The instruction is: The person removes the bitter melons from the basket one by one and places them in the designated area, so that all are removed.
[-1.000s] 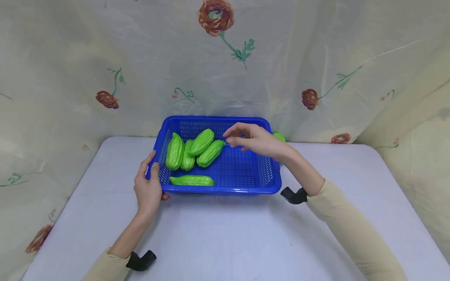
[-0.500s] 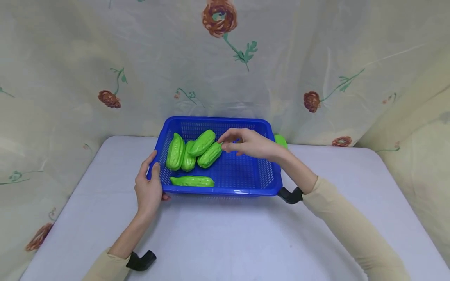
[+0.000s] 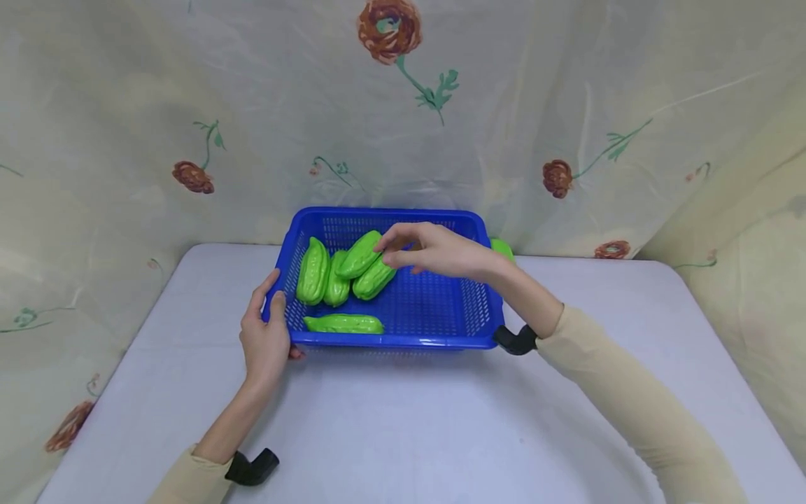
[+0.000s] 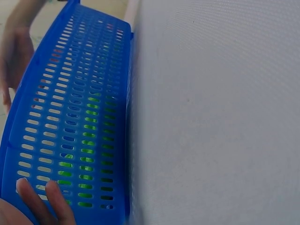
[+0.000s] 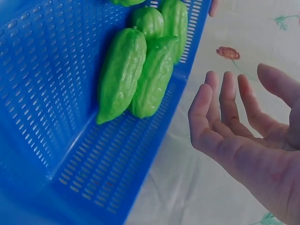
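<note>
A blue plastic basket with slotted walls stands at the back of the table. My left hand grips its left side, thumb over the rim; in the left wrist view, fingers lie against the slotted wall. Several green bitter gourds are inside: a cluster on the left, including an upper bitter gourd, and one lone bitter gourd along the front wall. Over the cluster's right side hovers my right hand, fingers loosely bent and holding nothing. Seen from the right wrist, it is apart from the gourds.
Another bright green object shows behind the basket's right side, mostly hidden by it. The white-covered table stretches in front. A flower-printed curtain hangs right behind the basket and along both sides.
My right hand has shifted left inside the basket's outline, from right of the gourds to over them. My left hand and the basket stay in place.
</note>
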Motion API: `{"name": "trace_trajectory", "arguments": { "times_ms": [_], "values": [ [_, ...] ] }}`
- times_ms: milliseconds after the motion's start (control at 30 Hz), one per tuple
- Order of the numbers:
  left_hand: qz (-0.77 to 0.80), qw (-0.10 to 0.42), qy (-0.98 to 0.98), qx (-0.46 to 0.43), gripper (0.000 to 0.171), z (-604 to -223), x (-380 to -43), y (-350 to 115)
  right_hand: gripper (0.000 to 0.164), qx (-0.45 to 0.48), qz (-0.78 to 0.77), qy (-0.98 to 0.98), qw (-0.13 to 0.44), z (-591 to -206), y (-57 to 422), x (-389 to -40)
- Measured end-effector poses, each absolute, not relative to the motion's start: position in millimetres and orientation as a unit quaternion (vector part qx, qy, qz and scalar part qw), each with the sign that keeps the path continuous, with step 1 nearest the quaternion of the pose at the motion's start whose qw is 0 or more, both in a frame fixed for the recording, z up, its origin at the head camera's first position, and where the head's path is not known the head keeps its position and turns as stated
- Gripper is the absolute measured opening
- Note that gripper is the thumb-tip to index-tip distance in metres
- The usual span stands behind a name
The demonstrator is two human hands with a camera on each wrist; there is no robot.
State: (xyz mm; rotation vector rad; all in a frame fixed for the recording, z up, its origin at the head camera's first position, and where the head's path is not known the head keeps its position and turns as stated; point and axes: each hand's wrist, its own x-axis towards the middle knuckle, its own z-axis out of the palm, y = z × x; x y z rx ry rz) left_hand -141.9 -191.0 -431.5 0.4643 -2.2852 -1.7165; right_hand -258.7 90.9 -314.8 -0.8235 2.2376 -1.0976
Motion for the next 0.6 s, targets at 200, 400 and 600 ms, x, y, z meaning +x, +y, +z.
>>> {"name": "trace_trajectory", "arguments": {
  "times_ms": [200, 400, 600],
  "values": [
    [-0.592, 0.127, -0.780, 0.158, 0.045, -431.9, -141.8, -191.9, 0.042, -0.303, -0.408, 0.816, 0.276, -319.6, 82.5, -268.0],
    [-0.593, 0.130, -0.779, 0.154, 0.044, -431.5, -142.9, -192.0, 0.043, -0.316, -0.401, 0.810, 0.288, -323.5, 74.9, -277.7],
    [-0.594, 0.130, -0.779, 0.153, 0.044, -431.9, -142.9, -191.6, 0.044, -0.325, -0.407, 0.794, 0.314, -327.5, 66.4, -281.9]
  ]
}}
